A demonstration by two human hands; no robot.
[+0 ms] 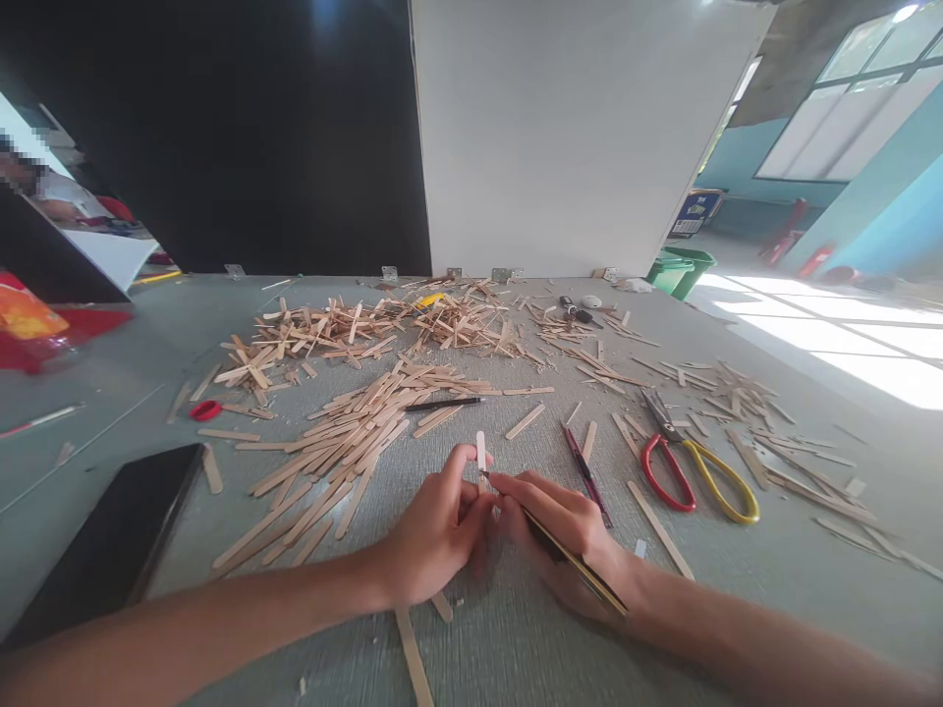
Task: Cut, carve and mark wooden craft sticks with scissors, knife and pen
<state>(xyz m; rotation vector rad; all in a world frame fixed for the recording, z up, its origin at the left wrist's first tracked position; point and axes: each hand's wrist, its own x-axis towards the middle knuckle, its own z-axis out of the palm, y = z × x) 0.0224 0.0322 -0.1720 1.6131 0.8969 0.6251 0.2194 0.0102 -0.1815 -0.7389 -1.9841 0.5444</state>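
Observation:
My left hand point(449, 525) is closed around a short wooden craft stick point(481, 450), whose rounded end points up past the fingers. Close beside it, my right hand point(564, 525) grips a slim pen-shaped craft knife point(571, 560) with a dark and gold handle. The small pointed tip of that knife touches or nearly touches the stick. Fingers hide the stick's lower part. To the right of my right hand lie a dark red pen-shaped tool point(587, 476) and scissors point(669, 432) with one red and one yellow handle.
A fan of craft sticks point(331, 457) covers the table left of my hands, with a black pen point(446, 404) at its edge. Broken sticks point(457, 324) are heaped behind. A dark phone-like slab point(110, 540) and a red ring point(205, 410) lie left. Panels point(589, 137) stand along the back.

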